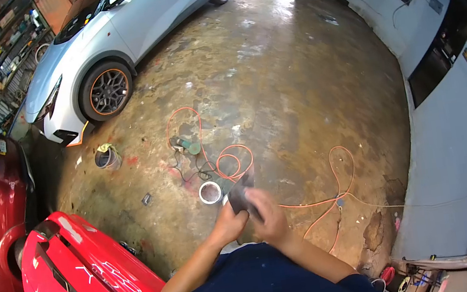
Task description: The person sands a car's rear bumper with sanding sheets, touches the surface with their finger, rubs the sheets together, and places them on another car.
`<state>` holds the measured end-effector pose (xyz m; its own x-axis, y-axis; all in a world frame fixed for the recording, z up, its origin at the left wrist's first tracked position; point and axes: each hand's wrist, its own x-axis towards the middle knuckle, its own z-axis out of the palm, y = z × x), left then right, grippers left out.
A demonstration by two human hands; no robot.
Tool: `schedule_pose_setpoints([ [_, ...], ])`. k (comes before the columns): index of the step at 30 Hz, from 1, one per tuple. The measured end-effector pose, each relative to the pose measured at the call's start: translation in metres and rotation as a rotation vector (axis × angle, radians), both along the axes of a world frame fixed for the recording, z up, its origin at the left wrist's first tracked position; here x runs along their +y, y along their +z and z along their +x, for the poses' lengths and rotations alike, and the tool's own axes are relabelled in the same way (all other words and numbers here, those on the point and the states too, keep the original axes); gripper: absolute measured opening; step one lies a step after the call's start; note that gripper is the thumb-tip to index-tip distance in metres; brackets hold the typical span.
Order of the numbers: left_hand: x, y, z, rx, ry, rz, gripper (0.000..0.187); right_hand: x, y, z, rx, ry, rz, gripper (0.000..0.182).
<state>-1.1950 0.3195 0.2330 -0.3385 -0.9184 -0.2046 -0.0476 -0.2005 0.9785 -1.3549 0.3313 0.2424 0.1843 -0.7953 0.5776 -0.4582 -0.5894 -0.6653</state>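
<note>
Where the white-rimmed tub (211,192) stands on the stained floor (292,96), a dark sheet (239,201) is held up in the air, showing just to the tub's right and a little on its near side. The left hand (230,227) is the nearer of the two to the tub, and its grip is clenched on the near part of the sheet, thumb laid over the face. The right hand (268,213) is on the side of the sheet away from the tub, its fingers up against the sheet's right part; they are blurred, so I cannot tell whether that grip is grasping it or only touching it. From the left grip the sheet lies straight beyond; from the right grip it lies leftward, towards the tub. Its long axis seems to point past the tub's right side, though the blur leaves this unsure. Beyond the tub and slightly to its left, a green power tool (190,146) lies beside an orange hose (201,129). Well to the tub's left and beyond it stands a bucket (107,159), and a red bumper (87,250) lies to its left on the near side
</note>
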Motion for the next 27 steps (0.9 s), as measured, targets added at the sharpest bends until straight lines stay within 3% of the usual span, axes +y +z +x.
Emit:
schedule_pose_setpoints([
  [2,0.007,0.005,-0.014,0.109,0.098,-0.202,0.048,-0.016,0.006,-0.007,-0.132,-0.124,0.22,0.033],
  [3,0.006,0.005,-0.012,0.066,0.078,-0.107,0.047,-0.018,0.008,-0.008,-0.203,-0.183,0.329,0.036],
  [5,-0.007,0.002,0.003,-0.027,0.038,0.07,0.048,0.001,0.023,-0.002,-0.066,0.026,0.134,0.04],
  [6,-0.016,0.002,0.022,0.038,-0.142,-0.264,0.049,0.007,0.028,0.002,0.005,0.116,0.016,0.041],
  [7,-0.016,0.0,0.021,0.022,-0.127,-0.221,0.046,0.011,0.031,0.004,0.077,0.203,-0.1,0.042],
  [9,-0.014,0.01,0.013,-0.012,-0.095,-0.129,0.042,-0.006,0.013,-0.011,0.058,0.069,0.011,0.05],
  [10,-0.012,0.001,0.007,0.022,-0.021,-0.278,0.04,-0.014,0.012,-0.015,0.02,0.014,0.068,0.052],
  [11,-0.013,0.0,0.011,-0.115,-0.138,-0.265,0.042,-0.019,0.012,-0.017,-0.021,-0.04,0.122,0.055],
  [13,-0.02,0.018,0.024,-0.394,-0.374,-0.237,0.046,0.001,0.025,-0.004,0.032,0.138,-0.076,0.05],
  [15,-0.018,-0.024,0.024,0.109,-0.055,0.127,0.053,0.015,0.032,0.01,0.09,0.233,-0.165,0.048],
  [17,-0.009,0.007,0.001,0.008,-0.062,-0.246,0.054,-0.004,0.018,-0.002,0.037,0.029,-0.026,0.043],
  [19,-0.01,0.012,-0.008,0.121,0.028,-0.285,0.055,-0.014,0.017,-0.006,-0.071,-0.119,0.136,0.042],
  [23,-0.014,-0.016,0.017,-0.107,-0.134,-0.254,0.07,0.012,0.023,0.01,-0.045,0.101,-0.065,0.035],
  [24,-0.01,-0.006,0.004,-0.014,-0.096,-0.249,0.074,-0.001,0.014,0.004,-0.066,-0.011,-0.067,0.031],
  [25,-0.007,0.0,-0.003,0.08,-0.057,-0.245,0.078,-0.015,0.01,-0.003,-0.174,-0.07,0.083,0.03],
  [27,0.004,0.003,0.002,0.024,-0.18,-0.106,0.075,-0.034,0.007,-0.017,-0.4,-0.19,0.397,0.029],
])
